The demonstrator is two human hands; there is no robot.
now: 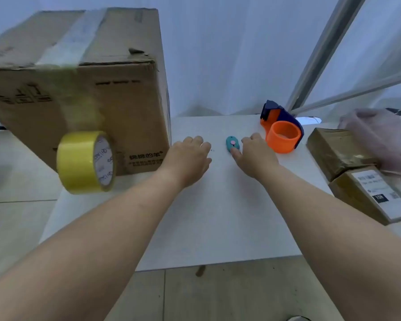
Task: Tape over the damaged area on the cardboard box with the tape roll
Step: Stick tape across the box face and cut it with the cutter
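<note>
A large cardboard box (116,107) stands on the left of the white table (218,216), with a torn spot (137,52) near its top front edge. A yellow strip of tape runs down the box's front face to the yellow tape roll (79,162), which hangs at the box's lower front with no hand on it. My left hand (188,156) lies palm down on the table just right of the box, fingers apart and holding nothing. My right hand (256,157) rests beside it, its thumb touching a small teal cutter (232,144) that lies on the table.
An orange and blue tape dispenser (281,133) stands behind my right hand. Two taped brown parcels (338,151) (366,195) and a pinkish bag (380,137) sit at the right edge. The table's near edge (218,262) drops to a tiled floor.
</note>
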